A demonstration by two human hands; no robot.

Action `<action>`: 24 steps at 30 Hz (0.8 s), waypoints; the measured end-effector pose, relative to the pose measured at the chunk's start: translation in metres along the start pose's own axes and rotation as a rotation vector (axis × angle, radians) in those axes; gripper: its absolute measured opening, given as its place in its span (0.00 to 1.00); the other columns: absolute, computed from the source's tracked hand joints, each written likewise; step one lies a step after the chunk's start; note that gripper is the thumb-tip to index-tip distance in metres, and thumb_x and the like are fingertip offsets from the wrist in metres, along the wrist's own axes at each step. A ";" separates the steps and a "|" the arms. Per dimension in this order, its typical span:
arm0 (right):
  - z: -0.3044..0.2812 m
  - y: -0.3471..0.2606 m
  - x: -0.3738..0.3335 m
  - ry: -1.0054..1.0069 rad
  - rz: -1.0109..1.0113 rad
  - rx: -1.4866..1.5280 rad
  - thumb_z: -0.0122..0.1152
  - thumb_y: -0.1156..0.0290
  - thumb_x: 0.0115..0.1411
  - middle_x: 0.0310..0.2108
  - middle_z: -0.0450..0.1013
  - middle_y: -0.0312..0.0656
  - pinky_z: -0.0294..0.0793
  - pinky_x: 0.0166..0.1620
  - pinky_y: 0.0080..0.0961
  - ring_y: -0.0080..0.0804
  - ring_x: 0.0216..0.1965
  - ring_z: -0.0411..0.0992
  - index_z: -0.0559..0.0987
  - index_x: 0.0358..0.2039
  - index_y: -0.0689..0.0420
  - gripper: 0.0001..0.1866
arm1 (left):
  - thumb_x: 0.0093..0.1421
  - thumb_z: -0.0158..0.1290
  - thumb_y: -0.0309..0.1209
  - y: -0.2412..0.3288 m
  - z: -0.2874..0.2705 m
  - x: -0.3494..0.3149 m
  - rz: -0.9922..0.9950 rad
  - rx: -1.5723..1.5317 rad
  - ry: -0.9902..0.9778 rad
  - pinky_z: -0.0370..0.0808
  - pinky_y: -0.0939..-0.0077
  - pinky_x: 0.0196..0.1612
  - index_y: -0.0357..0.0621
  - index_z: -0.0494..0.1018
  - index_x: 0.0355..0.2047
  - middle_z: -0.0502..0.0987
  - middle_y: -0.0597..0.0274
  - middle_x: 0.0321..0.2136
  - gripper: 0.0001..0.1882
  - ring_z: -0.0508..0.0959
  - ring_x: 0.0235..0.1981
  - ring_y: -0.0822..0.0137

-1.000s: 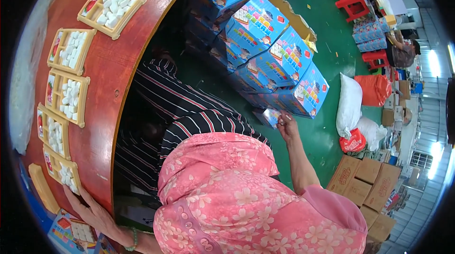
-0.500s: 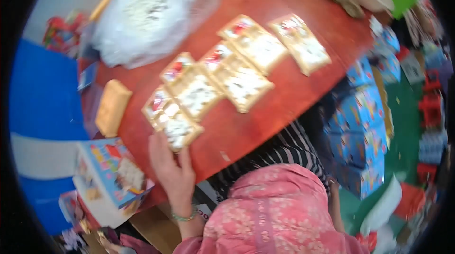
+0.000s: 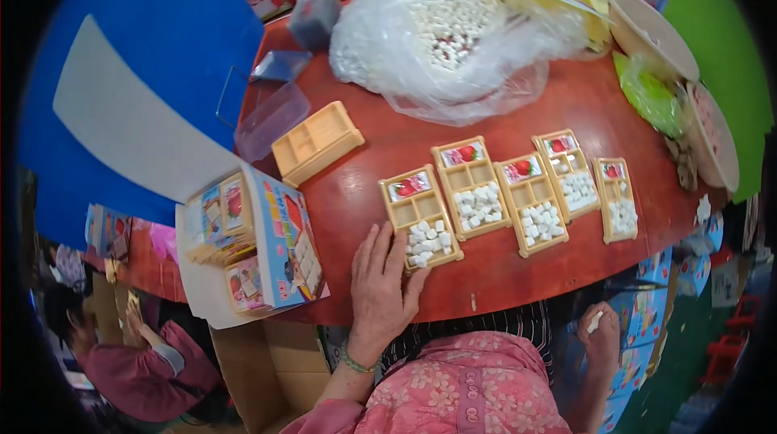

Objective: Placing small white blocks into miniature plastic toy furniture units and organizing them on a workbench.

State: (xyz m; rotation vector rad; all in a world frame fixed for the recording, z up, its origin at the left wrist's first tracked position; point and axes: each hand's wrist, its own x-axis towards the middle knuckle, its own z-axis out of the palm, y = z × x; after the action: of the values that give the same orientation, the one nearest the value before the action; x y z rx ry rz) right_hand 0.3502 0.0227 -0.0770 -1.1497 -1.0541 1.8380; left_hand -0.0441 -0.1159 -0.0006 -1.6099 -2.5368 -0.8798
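Observation:
My left hand (image 3: 380, 292) lies at the near left corner of the leftmost cream tray (image 3: 413, 210), fingers stretched out, thumb apart. Its index finger and thumb touch or nearly touch the tray's edges. This tray has a strawberry-printed packet (image 3: 409, 185) at its far end and small white blocks (image 3: 427, 241) in its near compartment. Several similar trays (image 3: 471, 185) stand in a row to its right, also with packets and white blocks. Below the table's right edge, my right hand (image 3: 599, 335) is curled around a few small white blocks (image 3: 595, 321).
At the back lies a clear plastic bag (image 3: 372, 45) of white blocks. An orange stack of trays (image 3: 318, 145) stands left, beyond an open printed box (image 3: 283, 240) holding filled trays. Bowls (image 3: 654, 31) stand at the right; a co-worker (image 3: 150, 353) sits lower left.
The head view has turned and shifted, so the table looks straighter and my right hand with white blocks shows now. My left hand stays beside the leftmost tray.

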 end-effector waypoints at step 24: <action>0.264 -0.087 0.067 -0.702 0.218 -0.216 0.65 0.73 0.63 0.22 0.74 0.34 0.60 0.19 0.12 0.15 0.19 0.68 0.79 0.35 0.58 0.04 | 0.62 0.60 0.36 -0.002 0.004 -0.002 -0.036 -0.051 0.098 0.64 0.51 0.65 0.38 0.70 0.61 0.70 0.44 0.60 0.29 0.67 0.63 0.43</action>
State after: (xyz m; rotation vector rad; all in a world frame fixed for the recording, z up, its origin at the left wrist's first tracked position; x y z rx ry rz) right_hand 0.0947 0.0476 0.0494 -0.7540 -1.5916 2.4329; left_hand -0.0437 -0.1162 -0.0059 -1.4983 -2.5040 -1.0088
